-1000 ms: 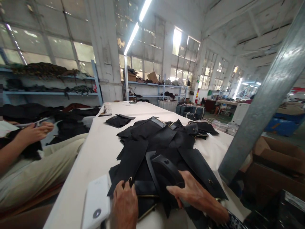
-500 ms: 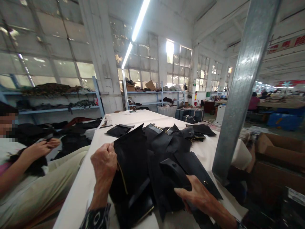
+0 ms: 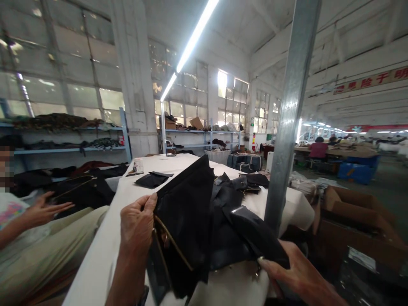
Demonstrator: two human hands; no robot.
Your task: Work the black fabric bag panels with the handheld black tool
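My left hand (image 3: 137,227) is closed on the edge of a black leather bag piece (image 3: 186,212) and holds it upright above the white table (image 3: 105,246). A thin gold trim runs along the piece's lower side. My right hand (image 3: 295,274) grips the lower end of another black leather piece (image 3: 255,231) at the table's near right. Behind them lies a pile of several black leather pieces (image 3: 236,191).
A grey metal post (image 3: 287,114) stands at the table's right edge. A seated person's hand (image 3: 41,210) reaches over dark fabric on the left. Blue shelves (image 3: 70,148) line the back wall. Cardboard boxes (image 3: 350,212) sit on the floor at right.
My left hand has lifted the black piece higher and nearer, standing it upright. My right hand slid down to the near right. The view has tilted up.
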